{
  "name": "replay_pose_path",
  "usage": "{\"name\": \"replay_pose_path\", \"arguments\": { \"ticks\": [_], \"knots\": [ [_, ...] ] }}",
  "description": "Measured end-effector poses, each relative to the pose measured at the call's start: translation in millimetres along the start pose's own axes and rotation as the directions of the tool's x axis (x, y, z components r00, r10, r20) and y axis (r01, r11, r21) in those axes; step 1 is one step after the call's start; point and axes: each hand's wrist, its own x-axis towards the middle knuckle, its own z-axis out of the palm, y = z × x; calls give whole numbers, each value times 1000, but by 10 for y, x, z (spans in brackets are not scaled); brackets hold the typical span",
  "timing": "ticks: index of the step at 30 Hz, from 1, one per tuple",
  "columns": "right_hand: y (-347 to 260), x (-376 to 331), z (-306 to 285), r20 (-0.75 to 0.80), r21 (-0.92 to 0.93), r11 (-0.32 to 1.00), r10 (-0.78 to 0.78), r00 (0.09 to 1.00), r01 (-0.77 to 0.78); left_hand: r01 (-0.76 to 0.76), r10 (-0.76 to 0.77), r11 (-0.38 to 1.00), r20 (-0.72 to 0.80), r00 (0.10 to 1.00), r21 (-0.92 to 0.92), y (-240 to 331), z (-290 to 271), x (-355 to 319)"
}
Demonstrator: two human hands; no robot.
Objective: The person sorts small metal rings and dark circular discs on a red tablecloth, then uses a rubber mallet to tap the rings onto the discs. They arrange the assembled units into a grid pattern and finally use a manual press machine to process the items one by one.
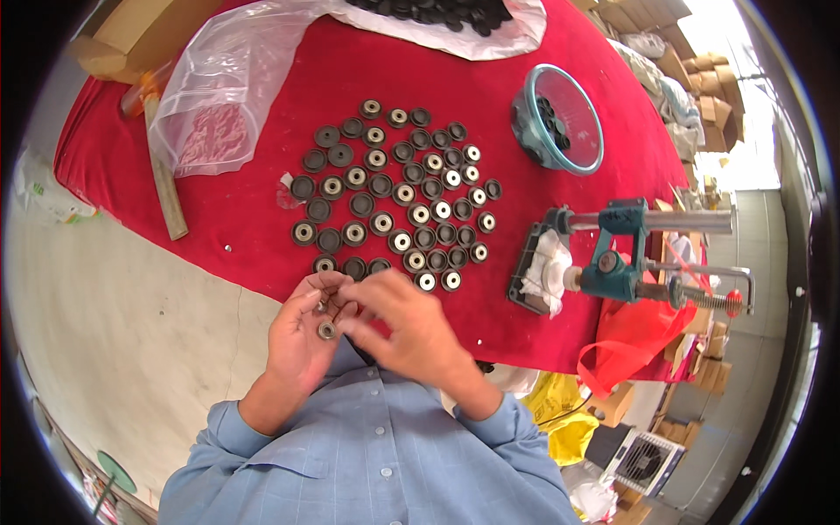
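Close to the table's near edge, my left hand [300, 337] is cupped palm up around small metal bearings. One ring-shaped bearing [326, 330] shows on the palm, and another sits partly hidden by the fingers. My right hand [407, 324] reaches over from the right with curled fingers at the left palm; what its fingertips pinch, if anything, is hidden. Just beyond both hands, many round black caps [361, 205] lie spread on the red cloth [289, 96]. Some hold a shiny bearing [400, 241] in the middle, while others show only a dark hollow.
A teal hand press [612, 262] stands right, with white cloth [547, 267] at its base. Behind it is a blue basin [534, 131] with black parts. Far back lies a white sack [525, 31]; at left, a clear plastic bag [232, 96] and a stick [164, 188].
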Motion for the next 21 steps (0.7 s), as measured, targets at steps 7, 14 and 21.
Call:
{"name": "replay_pose_path", "arguments": {
  "ticks": [7,14,21],
  "knots": [
    [158,-307,519,-184,28,999,30,982,-25,-69,77,986,-51,996,153,-173,106,-144],
    [112,-327,514,-120,236,961,177,977,-145,-112,132,942,-41,990,315,-158,88,-207],
    [91,-332,666,-115,28,999,25,993,-22,-144,218,883,-120,969,446,-44,29,-172]
  ]
}}
